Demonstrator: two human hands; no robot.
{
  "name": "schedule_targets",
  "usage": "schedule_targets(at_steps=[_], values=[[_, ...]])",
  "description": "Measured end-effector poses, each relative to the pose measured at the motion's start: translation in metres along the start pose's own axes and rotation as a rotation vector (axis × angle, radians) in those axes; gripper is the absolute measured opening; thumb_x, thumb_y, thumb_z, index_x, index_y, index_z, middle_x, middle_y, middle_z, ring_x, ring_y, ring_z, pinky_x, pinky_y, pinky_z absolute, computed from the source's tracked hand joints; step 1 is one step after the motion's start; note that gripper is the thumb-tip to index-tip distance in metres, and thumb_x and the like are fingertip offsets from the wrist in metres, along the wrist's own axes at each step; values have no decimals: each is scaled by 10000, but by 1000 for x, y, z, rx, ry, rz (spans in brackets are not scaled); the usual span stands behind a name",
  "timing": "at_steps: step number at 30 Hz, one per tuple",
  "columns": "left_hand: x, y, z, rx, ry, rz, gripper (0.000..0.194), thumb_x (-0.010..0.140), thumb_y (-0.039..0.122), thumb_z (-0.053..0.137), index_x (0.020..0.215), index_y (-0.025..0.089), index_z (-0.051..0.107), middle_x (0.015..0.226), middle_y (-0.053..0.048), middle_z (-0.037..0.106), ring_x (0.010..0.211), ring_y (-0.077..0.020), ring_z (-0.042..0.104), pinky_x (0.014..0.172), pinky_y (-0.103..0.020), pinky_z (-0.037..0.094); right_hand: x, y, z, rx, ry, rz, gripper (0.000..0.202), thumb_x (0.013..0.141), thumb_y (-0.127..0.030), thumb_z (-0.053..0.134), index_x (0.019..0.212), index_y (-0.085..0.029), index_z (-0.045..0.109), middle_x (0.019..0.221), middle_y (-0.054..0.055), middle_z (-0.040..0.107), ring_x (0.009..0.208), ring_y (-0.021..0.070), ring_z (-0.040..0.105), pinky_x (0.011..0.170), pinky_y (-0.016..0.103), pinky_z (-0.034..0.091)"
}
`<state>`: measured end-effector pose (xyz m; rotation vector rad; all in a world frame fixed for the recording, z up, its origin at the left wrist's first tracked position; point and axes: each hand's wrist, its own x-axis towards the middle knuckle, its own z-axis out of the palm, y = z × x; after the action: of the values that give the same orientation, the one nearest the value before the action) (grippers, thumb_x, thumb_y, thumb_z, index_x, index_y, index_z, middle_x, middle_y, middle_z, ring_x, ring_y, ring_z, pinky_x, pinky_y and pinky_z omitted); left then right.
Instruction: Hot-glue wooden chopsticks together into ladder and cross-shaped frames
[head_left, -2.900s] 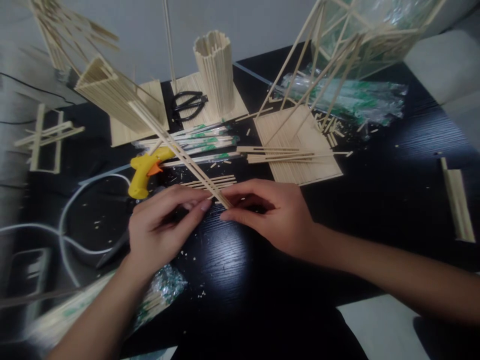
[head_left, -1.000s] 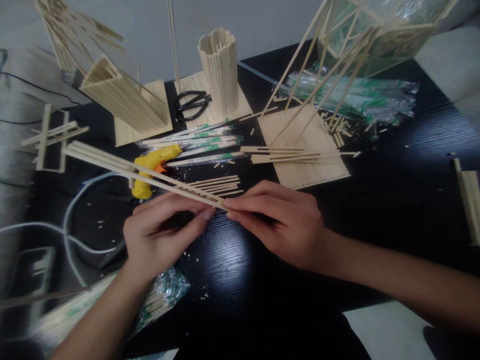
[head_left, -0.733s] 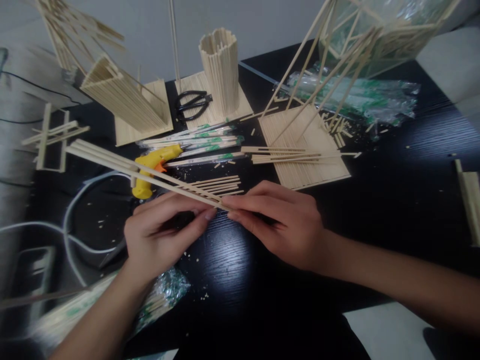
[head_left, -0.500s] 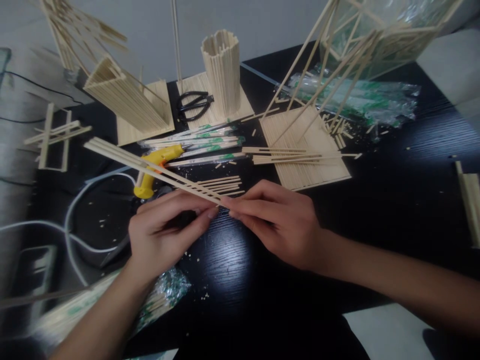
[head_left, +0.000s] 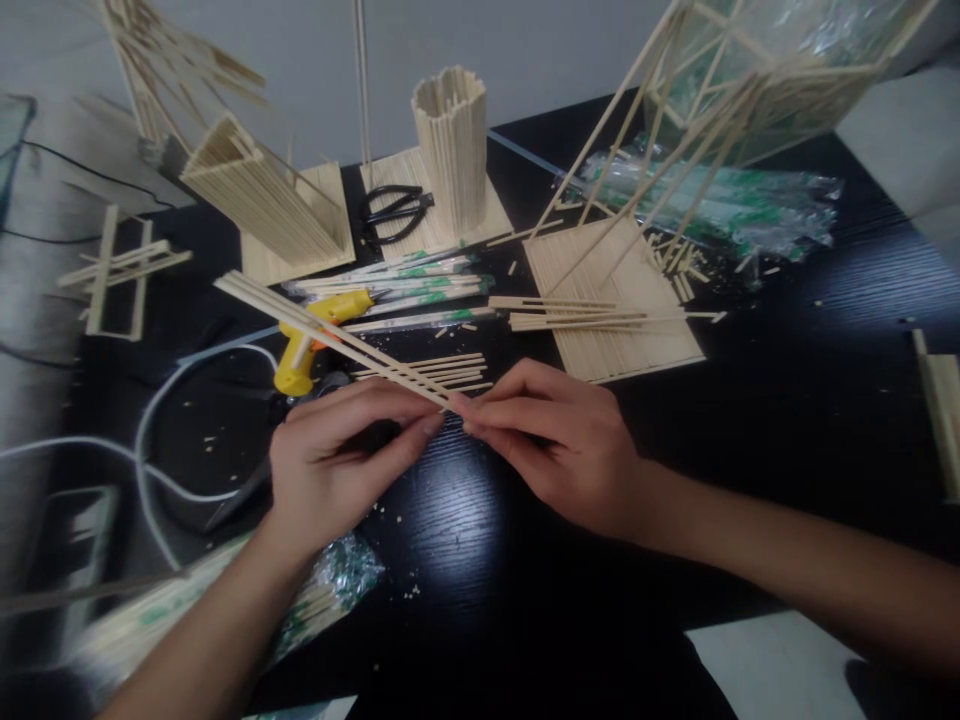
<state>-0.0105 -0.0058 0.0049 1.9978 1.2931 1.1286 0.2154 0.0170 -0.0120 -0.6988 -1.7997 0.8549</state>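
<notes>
Several thin bamboo chopsticks (head_left: 337, 345) slant from the upper left down to my fingertips, their far ends raised over the yellow glue gun (head_left: 296, 350). My right hand (head_left: 562, 440) pinches their near ends between thumb and fingers. On the other side, my left hand (head_left: 349, 455) is closed near the same ends, its thumb and forefinger almost meeting just below the sticks. The exact contact of its fingertips is partly hidden. Behind the hands, a row of loose chopsticks (head_left: 457, 370) lies on the black table (head_left: 465, 500).
A round stick tower (head_left: 454, 150) and a leaning triangular one (head_left: 262, 195) stand on stick bases at the back. Black-handled pliers (head_left: 394, 212) lie between them. Right of these are a flat stick panel (head_left: 607, 290) and plastic wrappers (head_left: 712, 200). A white cable (head_left: 142, 430) curls left.
The far ends of the held chopsticks have swung to the right, so they slope more steeply. Both hands keep their hold, and the view has shifted slightly.
</notes>
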Motion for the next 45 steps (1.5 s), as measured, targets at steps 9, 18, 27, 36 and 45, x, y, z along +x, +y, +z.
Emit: schedule_targets(at_steps=[9, 18, 27, 36, 45], values=[[0, 0, 0, -25, -6, -5, 227, 871, 104, 823, 1028, 267, 803, 996, 15, 832, 850, -135, 774, 799, -281, 640, -1, 1, 0, 7, -3, -7, 271, 976, -57, 724, 1188, -204, 810, 956, 58, 744, 841, 125, 718, 731, 261, 631], [1, -1, -1, -26, -15, 1, 218, 868, 105, 823, 1024, 255, 803, 998, 2, 830, 855, -143, 778, 790, -283, 635, -1, -1, -1, -17, -8, 7, 255, 963, -51, 738, 1181, -158, 816, 948, 70, 746, 847, 124, 718, 742, 250, 620], [1, -2, -1, -39, -15, 13, 235, 860, 83, 822, 1027, 247, 797, 994, 7, 826, 853, -133, 774, 783, -271, 627, -1, -2, 0, -13, -10, -1, 251, 966, -49, 733, 1184, -145, 815, 947, 75, 745, 842, 120, 715, 740, 238, 612], [1, -2, 0, -17, -11, 48, 245, 870, 74, 810, 1048, 238, 776, 976, 1, 812, 842, -126, 751, 758, -269, 605, -1, -2, -1, -35, -12, 24, 263, 982, -86, 730, 1210, -193, 804, 955, 46, 751, 839, 119, 713, 739, 250, 616], [0, -2, 0, 10, 6, 54, 261, 880, 97, 798, 1077, 265, 764, 914, 4, 784, 773, -134, 715, 691, -289, 584, -1, -4, 0, -2, 4, 113, 381, 985, -151, 739, 1352, -250, 709, 996, 20, 788, 857, 143, 747, 793, 276, 643]])
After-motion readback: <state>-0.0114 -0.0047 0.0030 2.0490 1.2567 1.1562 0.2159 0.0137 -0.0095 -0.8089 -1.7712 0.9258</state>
